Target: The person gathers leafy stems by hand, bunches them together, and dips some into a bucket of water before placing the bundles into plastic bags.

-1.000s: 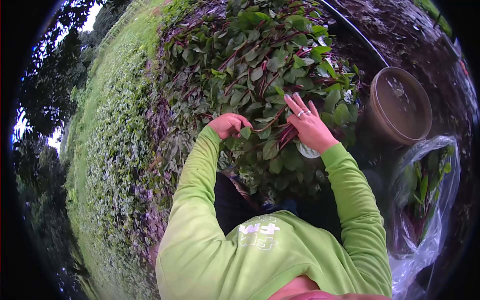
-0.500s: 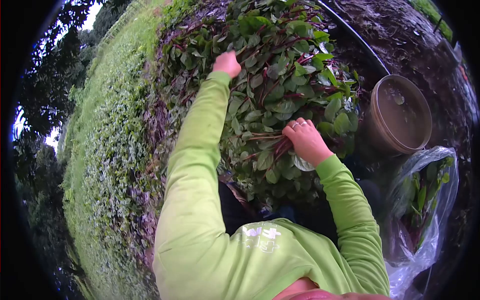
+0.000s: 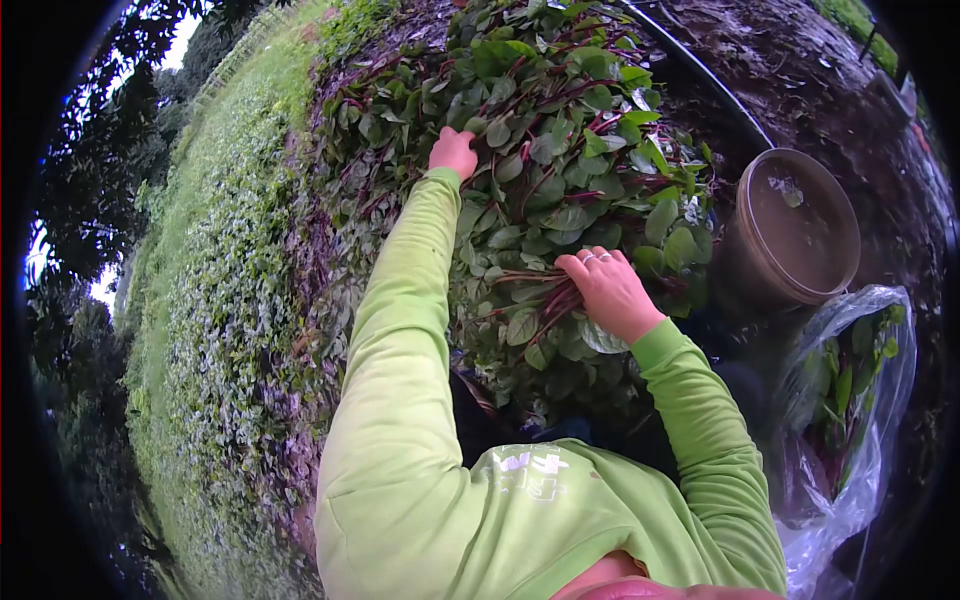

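Observation:
A broad heap of Malabar spinach (image 3: 560, 200), green leaves on red-purple stems, lies in front of me. My right hand (image 3: 612, 290), with rings on one finger, is closed round a bunch of Malabar spinach stems (image 3: 553, 296) at the near right side of the heap. The cut ends of the bunch point left, and some leaves hang below the hand. Farther out, my left hand (image 3: 454, 152) reaches into the left part of the heap. Its fingers are curled together among the leaves, and what they pinch is hidden.
To the right stands a round brown bucket (image 3: 800, 225) with murky water. Nearer me, a clear plastic bag (image 3: 880, 440) holds more leafy stems. A dark pole or hose (image 3: 710, 80) runs along the wet soil behind the heap. Low green plants (image 3: 220, 320) grow on the left.
My left hand has drawn slightly back toward me, still among the leaves. My right hand keeps its bunch, shifted slightly in view.

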Tool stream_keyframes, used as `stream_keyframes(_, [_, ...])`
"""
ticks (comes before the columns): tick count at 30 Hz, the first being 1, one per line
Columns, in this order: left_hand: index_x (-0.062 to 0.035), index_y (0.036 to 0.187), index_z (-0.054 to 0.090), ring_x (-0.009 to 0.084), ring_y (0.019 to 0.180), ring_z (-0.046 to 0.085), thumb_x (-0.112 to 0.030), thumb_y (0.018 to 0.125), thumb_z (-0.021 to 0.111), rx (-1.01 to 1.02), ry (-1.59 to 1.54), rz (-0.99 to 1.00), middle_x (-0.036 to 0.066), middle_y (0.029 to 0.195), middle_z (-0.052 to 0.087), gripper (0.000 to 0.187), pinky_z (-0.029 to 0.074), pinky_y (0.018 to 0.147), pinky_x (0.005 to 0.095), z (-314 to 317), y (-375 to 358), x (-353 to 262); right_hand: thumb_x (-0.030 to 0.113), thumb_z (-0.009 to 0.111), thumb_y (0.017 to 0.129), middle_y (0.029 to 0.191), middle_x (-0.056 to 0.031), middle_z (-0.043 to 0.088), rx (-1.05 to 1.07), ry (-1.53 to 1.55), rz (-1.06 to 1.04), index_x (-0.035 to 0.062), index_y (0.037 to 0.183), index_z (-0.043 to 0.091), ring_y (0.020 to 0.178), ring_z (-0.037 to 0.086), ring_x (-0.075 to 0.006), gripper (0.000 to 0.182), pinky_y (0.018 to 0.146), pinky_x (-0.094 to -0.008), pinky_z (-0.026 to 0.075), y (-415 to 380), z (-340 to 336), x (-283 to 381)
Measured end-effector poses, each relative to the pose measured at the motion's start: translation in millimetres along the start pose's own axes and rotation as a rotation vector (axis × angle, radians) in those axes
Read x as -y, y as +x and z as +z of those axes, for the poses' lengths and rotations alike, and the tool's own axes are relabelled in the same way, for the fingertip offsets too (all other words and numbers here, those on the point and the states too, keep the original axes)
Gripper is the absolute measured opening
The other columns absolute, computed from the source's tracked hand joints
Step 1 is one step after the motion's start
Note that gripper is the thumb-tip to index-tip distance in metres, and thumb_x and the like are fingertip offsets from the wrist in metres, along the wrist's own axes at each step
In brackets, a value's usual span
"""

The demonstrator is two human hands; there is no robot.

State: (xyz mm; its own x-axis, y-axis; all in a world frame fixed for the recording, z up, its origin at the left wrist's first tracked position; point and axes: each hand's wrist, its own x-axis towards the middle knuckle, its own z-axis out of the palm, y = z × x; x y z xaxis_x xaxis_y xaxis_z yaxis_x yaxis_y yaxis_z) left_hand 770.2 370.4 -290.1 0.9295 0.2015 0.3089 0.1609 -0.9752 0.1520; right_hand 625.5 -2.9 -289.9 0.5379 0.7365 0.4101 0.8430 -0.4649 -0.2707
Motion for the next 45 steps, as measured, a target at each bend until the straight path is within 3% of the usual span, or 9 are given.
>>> stream_keyframes(4, [-0.0137,0.108,0.078,0.0391,0.097,0.068,-0.022,0.083,0.068,-0.124,-0.212,-0.095,0.021,0.101,0.071,0.028,0.054,0.092,0.0468,-4,4,0,0.011,0.057,0.087,0.101,-0.0066,0.063,0.003,-0.068,-0.025,0.0125,0.110,0.063,0.106,0.061,-0.0262,0.024,0.091,-0.0410,0.046,-5,-7,2])
stream_keyframes(11, [-0.0058,0.074,0.069,0.0346,0.089,0.058,-0.015,0.081,0.064,-0.518,0.025,0.545,0.014,0.082,0.063,0.013,0.049,0.076,0.0471,-81,-75,-93,0.012,0.058,0.085,0.099,-0.0077,0.063,-0.008,-0.071,-0.069,0.0114,0.110,0.062,0.104,0.061,-0.0260,0.025,0.090,-0.0394,0.046,-3,-15,9])
stream_keyframes(20, [0.0027,0.112,0.065,0.0329,0.103,0.065,-0.023,0.077,0.074,0.772,-1.228,0.058,0.021,0.109,0.068,0.044,0.050,0.090,0.0395,-20,-200,-136,0.007,0.060,0.084,0.104,-0.0097,0.066,-0.015,0.001,0.079,0.0066,0.119,0.056,0.107,0.060,-0.0286,0.035,0.090,-0.0411,0.043,-7,-13,5])
stream_keyframes(23, [-0.0012,0.127,0.060,0.0241,0.109,0.065,-0.032,0.081,0.076,0.545,-0.696,0.388,0.014,0.125,0.066,0.058,0.048,0.099,0.0340,-65,-214,-160,0.007,0.062,0.082,0.107,-0.0112,0.065,-0.045,0.037,0.087,0.0061,0.127,0.056,0.109,0.059,-0.0301,0.045,0.090,-0.0416,0.042,-12,-3,6])
stream_keyframes(27, [-0.0056,0.115,0.059,0.0379,0.099,0.068,-0.032,0.076,0.081,0.465,-0.371,0.095,0.018,0.106,0.071,0.052,0.054,0.085,0.0448,-53,-230,-172,0.012,0.069,0.076,0.113,-0.0126,0.065,0.069,0.029,0.149,0.0043,0.129,0.059,0.114,0.058,-0.0311,0.054,0.095,-0.0430,0.042,-14,-9,9])
stream_keyframes(34, [-0.0021,0.110,0.059,0.0371,0.091,0.068,-0.027,0.076,0.081,0.244,-0.317,0.508,0.018,0.091,0.069,0.048,0.055,0.083,0.0448,-54,-220,-180,0.020,0.074,0.076,0.104,-0.0172,0.068,0.274,0.108,0.265,0.0059,0.108,0.068,0.098,0.068,-0.0340,0.035,0.080,-0.0439,0.057,-14,-33,-5])
stream_keyframes(37, [-0.0002,0.120,0.058,0.0278,0.092,0.070,-0.026,0.077,0.082,0.615,-0.477,0.569,0.013,0.093,0.070,0.056,0.055,0.085,0.0397,-73,-170,-176,0.017,0.072,0.078,0.097,-0.0143,0.068,0.128,0.006,0.252,0.0075,0.100,0.067,0.096,0.068,-0.0333,0.024,0.078,-0.0441,0.056,-17,-24,-19])
stream_keyframes(43, [-0.0021,0.109,0.074,0.0313,0.093,0.072,-0.032,0.090,0.071,-0.080,-0.406,0.250,0.016,0.102,0.075,0.035,0.055,0.085,0.0400,-40,2,-195,0.013,0.066,0.080,0.091,-0.0091,0.065,0.010,-0.097,0.205,0.0110,0.093,0.068,0.091,0.067,-0.0293,0.013,0.075,-0.0426,0.055,-17,-25,-21])
stream_keyframes(45, [-0.0043,0.107,0.075,0.0339,0.096,0.071,-0.039,0.088,0.071,0.186,-0.252,0.129,0.019,0.102,0.074,0.040,0.055,0.087,0.0417,-18,21,-206,0.013,0.065,0.081,0.091,-0.0083,0.066,0.004,-0.104,0.190,0.0117,0.092,0.068,0.091,0.067,-0.0280,0.011,0.075,-0.0419,0.054,-17,-26,-21])
